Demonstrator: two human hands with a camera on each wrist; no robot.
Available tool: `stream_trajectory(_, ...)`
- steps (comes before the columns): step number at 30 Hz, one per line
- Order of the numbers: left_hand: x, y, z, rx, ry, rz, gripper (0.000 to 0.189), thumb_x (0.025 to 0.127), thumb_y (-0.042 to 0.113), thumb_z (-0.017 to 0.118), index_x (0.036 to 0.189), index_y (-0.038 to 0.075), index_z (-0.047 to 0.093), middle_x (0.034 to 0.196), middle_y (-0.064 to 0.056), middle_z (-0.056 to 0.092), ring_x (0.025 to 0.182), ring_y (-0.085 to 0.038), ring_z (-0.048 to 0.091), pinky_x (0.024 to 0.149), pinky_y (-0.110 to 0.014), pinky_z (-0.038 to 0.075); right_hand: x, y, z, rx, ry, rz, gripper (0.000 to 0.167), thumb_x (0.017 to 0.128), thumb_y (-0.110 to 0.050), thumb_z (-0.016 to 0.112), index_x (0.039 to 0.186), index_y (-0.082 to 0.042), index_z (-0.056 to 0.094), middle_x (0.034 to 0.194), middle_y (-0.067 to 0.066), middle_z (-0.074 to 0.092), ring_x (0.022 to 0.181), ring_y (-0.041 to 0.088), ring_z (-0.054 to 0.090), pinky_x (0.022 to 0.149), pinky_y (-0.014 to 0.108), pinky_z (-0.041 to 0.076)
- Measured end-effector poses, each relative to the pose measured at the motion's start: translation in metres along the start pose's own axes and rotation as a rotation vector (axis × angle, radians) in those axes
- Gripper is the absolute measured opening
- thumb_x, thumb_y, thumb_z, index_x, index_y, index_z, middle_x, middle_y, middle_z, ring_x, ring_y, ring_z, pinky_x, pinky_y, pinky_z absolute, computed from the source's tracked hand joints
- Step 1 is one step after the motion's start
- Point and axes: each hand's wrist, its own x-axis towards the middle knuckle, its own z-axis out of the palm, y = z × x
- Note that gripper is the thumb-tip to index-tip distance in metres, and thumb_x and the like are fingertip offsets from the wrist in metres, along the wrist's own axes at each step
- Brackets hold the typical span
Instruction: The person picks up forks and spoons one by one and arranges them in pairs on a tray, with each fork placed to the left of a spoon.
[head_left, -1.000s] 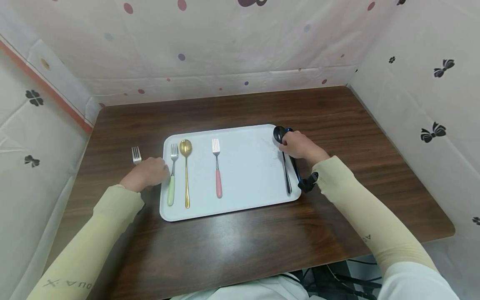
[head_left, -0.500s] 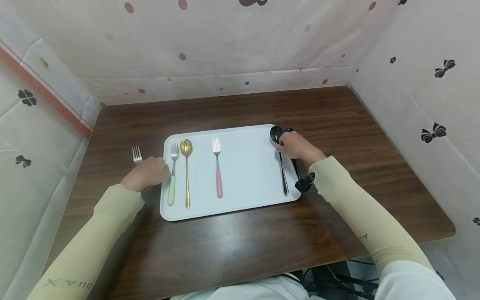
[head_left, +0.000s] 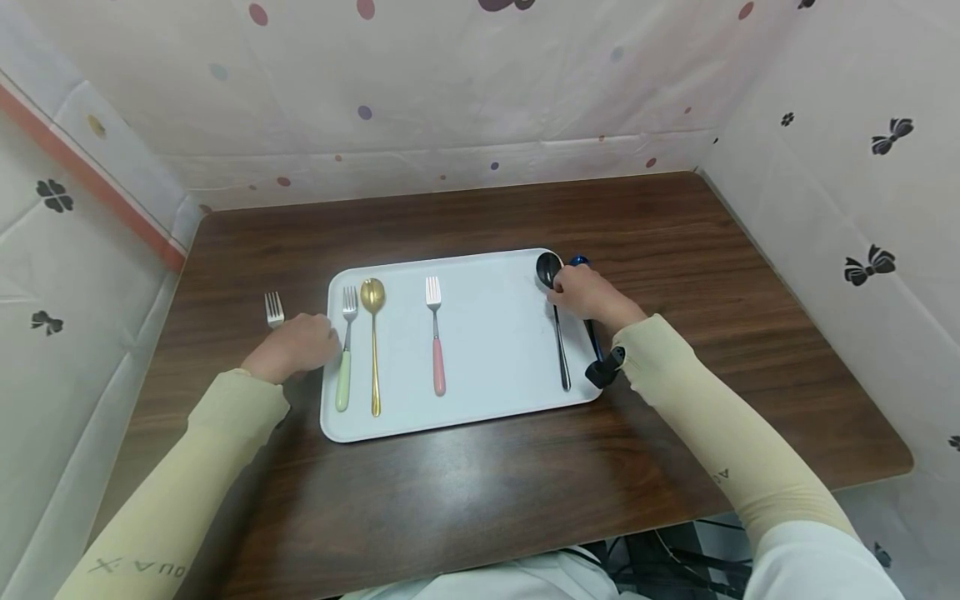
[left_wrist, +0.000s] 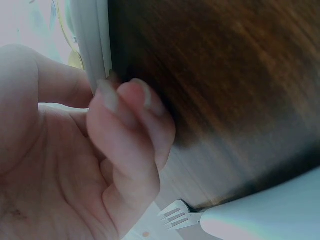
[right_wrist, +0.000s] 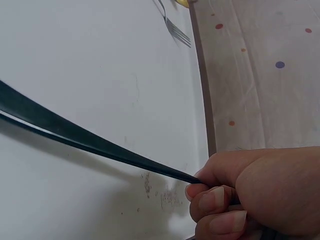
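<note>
My right hand (head_left: 585,293) pinches a black spoon (head_left: 562,358) just below its bowl, over the right end of the white tray (head_left: 502,350). In the right wrist view, the spoon's dark handle (right_wrist: 95,137) slants out from the thumb and fingertips. My left hand (head_left: 296,346) grips the tray's left rim (left_wrist: 95,35), its fingers curled at the edge. Beside that hand, a green-handled fork (head_left: 342,379), a gold spoon (head_left: 374,354) and a pink-handled fork (head_left: 437,358) lie on the tray, tines and bowl pointing away from me.
Left of the tray lies a fork (head_left: 274,310), partly hidden by the left hand; its pale handle (left_wrist: 265,212) shows in the left wrist view. A dark utensil with a blue end (head_left: 578,260) lies at the tray's right edge. Patterned curtains (head_left: 420,100) surround the brown table (head_left: 450,500).
The right hand has moved slightly left with the black spoon, away from the dark blue utensil at the tray's right edge. The left hand and the tray have stayed in place.
</note>
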Motion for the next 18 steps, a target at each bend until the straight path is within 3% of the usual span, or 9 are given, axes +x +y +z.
stream_trajectory(18, -0.0010, 0.0008, 0.0001, -0.005, 0.009, 0.003, 0.035, 0.102, 0.021, 0.036, 0.107, -0.007, 0.057, 0.078, -0.014, 0.057, 0.063, -0.027, 0.057, 0.054, -0.036, 0.048, 0.0017, -0.0030, 0.0040, 0.012, 0.014, -0.021, 0.027, 0.101, -0.013, 0.055, 0.079, -0.001, 0.064, 0.064, 0.005, 0.046, 0.060, 0.019, 0.045, 0.056, 0.030, 0.037)
